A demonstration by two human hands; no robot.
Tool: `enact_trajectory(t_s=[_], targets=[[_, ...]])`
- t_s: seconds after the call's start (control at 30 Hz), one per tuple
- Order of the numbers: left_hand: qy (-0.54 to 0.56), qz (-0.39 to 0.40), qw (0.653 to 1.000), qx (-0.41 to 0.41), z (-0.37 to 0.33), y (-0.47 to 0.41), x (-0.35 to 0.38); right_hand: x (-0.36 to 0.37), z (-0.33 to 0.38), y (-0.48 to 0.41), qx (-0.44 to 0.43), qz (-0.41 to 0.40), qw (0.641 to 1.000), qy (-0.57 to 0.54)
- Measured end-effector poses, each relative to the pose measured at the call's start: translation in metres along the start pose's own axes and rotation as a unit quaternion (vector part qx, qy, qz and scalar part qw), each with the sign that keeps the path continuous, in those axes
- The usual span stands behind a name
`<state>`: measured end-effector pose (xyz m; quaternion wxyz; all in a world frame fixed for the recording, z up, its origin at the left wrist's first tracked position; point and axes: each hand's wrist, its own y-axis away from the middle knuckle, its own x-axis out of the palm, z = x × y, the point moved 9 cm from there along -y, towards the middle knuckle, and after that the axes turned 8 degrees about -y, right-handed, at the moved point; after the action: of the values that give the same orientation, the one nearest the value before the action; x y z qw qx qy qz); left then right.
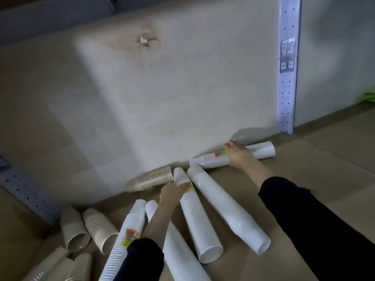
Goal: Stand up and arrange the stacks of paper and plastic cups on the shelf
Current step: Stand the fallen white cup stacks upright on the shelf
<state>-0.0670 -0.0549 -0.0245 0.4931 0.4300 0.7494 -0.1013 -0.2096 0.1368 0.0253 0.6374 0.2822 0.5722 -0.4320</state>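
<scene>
Head view: the pale, scuffed back panel of the shelf (182,88) fills the upper and middle frame, with a perforated metal upright (288,82) in the upper right, and the brown board shelf floor (314,163) runs across the lower half. Every stack on it lies on its side, so by my judgement the arranging has barely begun and nearly all remains to be stood up. In the lower centre lie several long white plastic cup stacks (229,207), fanned out with their narrow ends toward the back panel. At the lower left sit shorter beige paper cup stacks (99,230), also toppled, and one more beige paper cup stack (154,179) rests against the panel at centre. At the right centre, a labelled white cup stack (261,151) lies along the foot of the panel. The right hand (239,155) is laid over it with fingers curled across the top, grasping or about to grasp; the far side is hidden. The left hand (172,192) closes its fingers round the narrow end of a labelled white stack (194,220) in the centre.
</scene>
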Motion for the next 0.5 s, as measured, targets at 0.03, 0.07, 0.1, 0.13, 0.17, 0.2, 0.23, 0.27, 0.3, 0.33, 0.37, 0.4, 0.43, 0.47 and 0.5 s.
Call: enact_trajectory(t_s=[0.03,0.07,0.1,0.13,0.17,0.2,0.23,0.27,0.3,0.33,0.37,0.4,0.43,0.47,0.5], targets=[[0.048,0.020,0.999,-0.012,0.003,-0.004,0.005,0.002,-0.005,-0.004,0.017,0.013,1.000,0.007],[0.088,0.046,0.994,-0.035,0.006,-0.005,0.010,0.003,-0.009,-0.006,0.027,0.018,0.999,0.003],[0.112,0.065,0.991,-0.046,0.008,-0.006,0.014,0.006,-0.014,-0.009,0.036,0.025,0.999,0.005],[0.125,0.074,0.988,-0.050,0.007,-0.005,0.014,0.007,-0.017,-0.009,0.039,0.028,0.999,0.006],[0.134,0.083,0.986,-0.048,0.007,-0.007,0.016,0.009,-0.018,-0.010,0.040,0.034,0.999,0.012],[0.147,0.082,0.985,-0.047,0.006,-0.007,0.016,0.011,-0.018,-0.009,0.037,0.031,0.999,0.023],[0.161,0.080,0.983,-0.045,0.006,-0.007,0.015,0.011,-0.018,-0.008,0.031,0.026,0.998,0.039],[0.175,0.073,0.981,-0.048,0.006,-0.004,0.012,0.010,-0.017,-0.006,0.027,0.017,0.998,0.055],[0.187,0.072,0.979,-0.046,0.006,-0.003,0.011,0.010,-0.017,-0.004,0.025,0.009,0.997,0.067],[0.195,0.070,0.977,-0.044,0.005,-0.001,0.010,0.009,-0.018,-0.001,0.022,0.001,0.997,0.077],[0.202,0.065,0.976,-0.042,0.006,0.001,0.007,0.008,-0.018,0.003,0.021,-0.003,0.996,0.086],[0.207,0.058,0.976,-0.041,0.005,0.005,0.004,0.007,-0.019,0.008,0.024,-0.006,0.996,0.089],[0.213,0.048,0.975,-0.036,0.004,0.008,-0.002,0.004,-0.022,0.013,0.031,-0.010,0.996,0.089],[0.218,0.034,0.975,-0.031,0.003,0.011,-0.009,0.000,-0.025,0.018,0.039,-0.015,0.996,0.082],[0.223,0.019,0.974,-0.020,0.001,0.013,-0.017,-0.005,-0.028,0.024,0.049,-0.020,0.996,0.071]])
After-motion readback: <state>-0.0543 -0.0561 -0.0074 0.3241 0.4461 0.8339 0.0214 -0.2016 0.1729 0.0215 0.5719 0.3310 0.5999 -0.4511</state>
